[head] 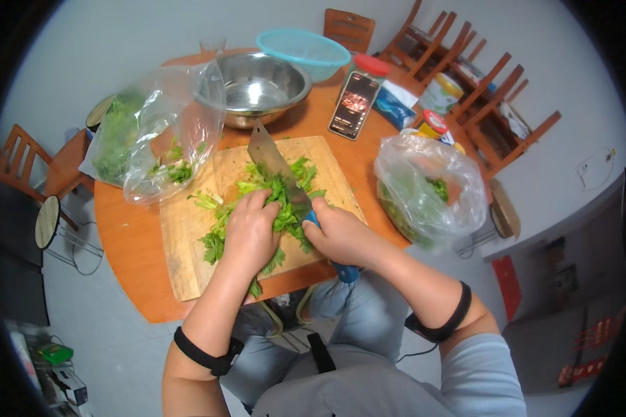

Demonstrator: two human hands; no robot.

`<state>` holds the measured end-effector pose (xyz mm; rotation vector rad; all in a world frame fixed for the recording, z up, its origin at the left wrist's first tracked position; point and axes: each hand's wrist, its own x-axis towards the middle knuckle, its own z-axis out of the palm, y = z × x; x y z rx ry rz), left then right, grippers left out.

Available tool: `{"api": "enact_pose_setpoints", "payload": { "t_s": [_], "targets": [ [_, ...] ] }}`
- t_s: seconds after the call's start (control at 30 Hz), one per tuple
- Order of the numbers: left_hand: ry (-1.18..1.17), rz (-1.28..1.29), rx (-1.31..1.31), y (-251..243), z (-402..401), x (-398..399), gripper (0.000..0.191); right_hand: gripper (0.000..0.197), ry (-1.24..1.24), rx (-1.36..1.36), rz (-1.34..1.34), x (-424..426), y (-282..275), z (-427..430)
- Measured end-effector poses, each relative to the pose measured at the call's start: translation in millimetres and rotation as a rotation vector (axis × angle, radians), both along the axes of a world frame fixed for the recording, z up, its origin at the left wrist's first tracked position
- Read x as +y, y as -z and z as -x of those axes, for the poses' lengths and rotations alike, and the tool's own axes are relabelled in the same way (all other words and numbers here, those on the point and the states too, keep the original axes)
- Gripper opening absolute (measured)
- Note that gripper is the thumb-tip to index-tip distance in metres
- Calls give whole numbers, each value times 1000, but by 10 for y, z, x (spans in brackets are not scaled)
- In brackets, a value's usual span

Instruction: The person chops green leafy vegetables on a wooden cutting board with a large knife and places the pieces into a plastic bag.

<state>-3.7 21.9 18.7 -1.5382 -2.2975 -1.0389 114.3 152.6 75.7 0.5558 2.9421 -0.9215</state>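
Observation:
My right hand (pixel 339 229) grips the blue handle of a cleaver (pixel 276 161), whose broad steel blade points away from me over a heap of leafy greens (pixel 287 208). Curled on the left side of that heap, my left hand (pixel 253 229) presses the leaves against the wooden cutting board (pixel 188 276). Cut leaves and pale stem pieces lie on both sides of the blade. Some leaves hang past the board's near edge. The blade's lower edge is partly hidden among the greens.
A clear plastic bag of greens (pixel 161 120) overlaps the board's far left. Another plastic bag (pixel 433 187) sits at the right table edge. Behind the board stand a steel bowl (pixel 261 94), a blue plastic basket (pixel 302 49) and a phone (pixel 354 107) leaning on a red-lidded jar (pixel 371 64).

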Motion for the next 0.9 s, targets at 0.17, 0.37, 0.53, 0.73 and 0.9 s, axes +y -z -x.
{"api": "enact_pose_setpoints", "payload": {
  "t_s": [0.17, 0.37, 0.53, 0.73, 0.9],
  "targets": [
    [10, 18, -31, 2, -18, -88, 44, 32, -92, -124, 2, 4, -210, -62],
    [20, 45, -14, -28, -45, -40, 42, 36, -36, 6, -40, 50, 1, 94],
    [9, 39, 0, -15, -34, -70, 41, 35, -17, 32, -42, 10, 90, 130],
    [23, 97, 48, -128, -31, -149, 48, 36, -66, 24, 13, 88, 62, 44],
    [-66, 358, 116, -199, -70, -167, 69, 34, -37, 36, 109, 175, -17, -51]
  ]
}}
